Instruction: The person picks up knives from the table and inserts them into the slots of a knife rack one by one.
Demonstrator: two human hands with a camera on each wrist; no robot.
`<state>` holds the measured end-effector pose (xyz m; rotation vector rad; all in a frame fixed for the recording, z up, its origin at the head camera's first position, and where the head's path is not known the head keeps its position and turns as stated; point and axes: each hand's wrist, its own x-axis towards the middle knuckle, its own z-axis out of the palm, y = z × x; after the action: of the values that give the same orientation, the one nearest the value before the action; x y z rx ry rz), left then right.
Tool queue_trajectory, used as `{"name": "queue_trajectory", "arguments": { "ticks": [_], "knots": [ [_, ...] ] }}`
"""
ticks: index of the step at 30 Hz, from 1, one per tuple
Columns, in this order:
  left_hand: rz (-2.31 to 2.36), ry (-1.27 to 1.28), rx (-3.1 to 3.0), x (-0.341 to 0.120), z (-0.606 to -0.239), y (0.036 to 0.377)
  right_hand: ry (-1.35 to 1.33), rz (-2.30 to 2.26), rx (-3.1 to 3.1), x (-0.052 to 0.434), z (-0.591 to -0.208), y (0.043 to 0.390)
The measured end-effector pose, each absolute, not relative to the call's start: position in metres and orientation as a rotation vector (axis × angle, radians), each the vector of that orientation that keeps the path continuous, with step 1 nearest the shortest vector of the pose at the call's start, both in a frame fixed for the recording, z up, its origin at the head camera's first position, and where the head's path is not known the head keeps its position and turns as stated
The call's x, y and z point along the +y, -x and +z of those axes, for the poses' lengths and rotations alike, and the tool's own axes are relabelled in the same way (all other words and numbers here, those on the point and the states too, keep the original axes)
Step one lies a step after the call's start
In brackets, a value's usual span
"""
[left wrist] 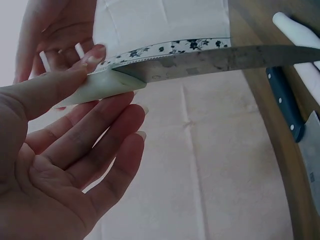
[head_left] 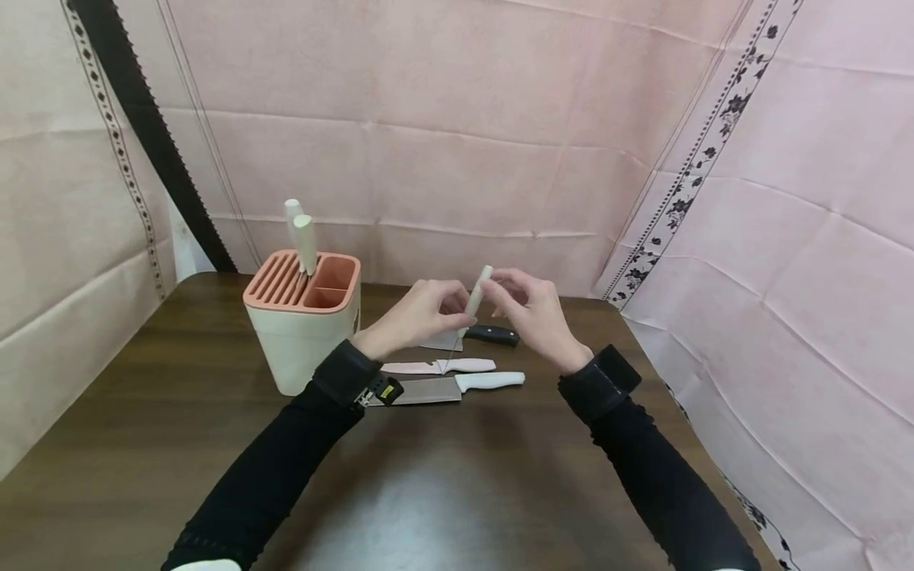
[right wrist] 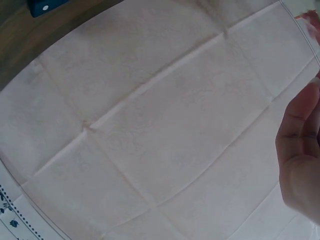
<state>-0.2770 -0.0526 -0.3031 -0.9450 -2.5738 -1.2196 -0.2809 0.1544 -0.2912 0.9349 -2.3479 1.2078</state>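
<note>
Upright in the head view, blade down, is a knife with a pale green-white handle. My left hand pinches its handle between thumb and fingers; the left wrist view shows the long, spotted blade pointing away from the hand. At the handle's upper end, my right hand holds it with thumb and fingertips. Below the hands lie a black-handled knife, a pink-bladed knife with a white handle and a broad knife with a white handle. The left forearm partly hides their blades.
Left of the hands stands a cream knife holder with an orange slotted top and open compartments. Two pale handles stick up from its slots. Patterned cloth hangs behind and beside the brown wooden table.
</note>
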Motion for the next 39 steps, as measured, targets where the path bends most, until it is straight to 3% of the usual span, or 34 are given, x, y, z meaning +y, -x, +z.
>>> {"name": "queue_trajectory", "arguments": {
  "ticks": [18,30,39],
  "knots": [
    [-1.210,0.642,-2.416,-0.120,-0.251,0.259,-0.822,1.239,-2.444,0.166,-0.319,0.288],
    [-1.188,0.408,-2.316,-0.169,-0.224,0.243,-0.802,1.249,-2.503,0.155,-0.302,0.260],
    [-1.232,0.362,-2.221,-0.186,-0.219,0.235,-0.786,1.284,-2.537,0.158,-0.321,0.278]
  ]
}}
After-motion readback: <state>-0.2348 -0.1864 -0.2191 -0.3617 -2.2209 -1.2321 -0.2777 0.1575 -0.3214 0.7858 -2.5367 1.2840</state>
